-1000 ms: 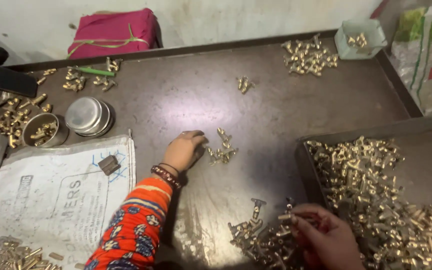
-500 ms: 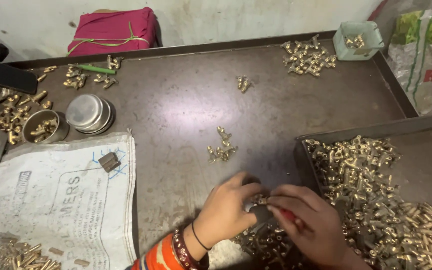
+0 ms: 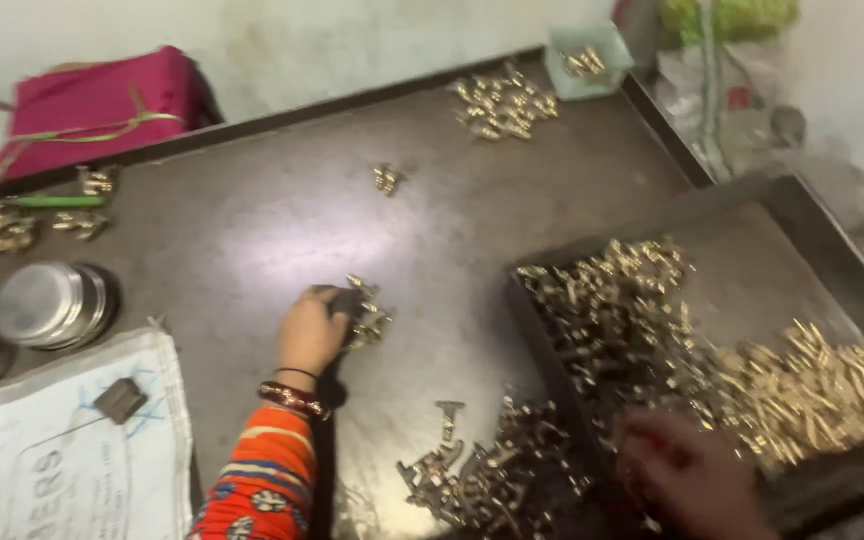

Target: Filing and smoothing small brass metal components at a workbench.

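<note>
My left hand [image 3: 312, 335], with a bangle and an orange patterned sleeve, rests on the dark metal table [image 3: 252, 230]. Its fingers are curled on a small dark metal part at the edge of a little pile of brass fittings [image 3: 370, 318]. My right hand [image 3: 692, 480] is blurred at the bottom right. It hovers over the near corner of a dark tray [image 3: 742, 270] heaped with brass fittings [image 3: 812, 385]. What its fingers hold is hidden by the blur. A loose heap of darker fittings [image 3: 482, 470] lies between my hands.
At the left are a steel bowl [image 3: 47, 305], a printed white sack [image 3: 42, 460] with a small dark block [image 3: 120, 400], and scattered brass pieces [image 3: 12, 230]. Further back are a pink bag [image 3: 102, 100], another brass pile [image 3: 502, 105], a small pale green tub [image 3: 587, 62] and a tiny cluster of fittings [image 3: 387, 178].
My left hand has left the heap beside my right hand and gone back to the little pile mid-table. My right hand has slid right, towards the tray. The view has swung right.
</note>
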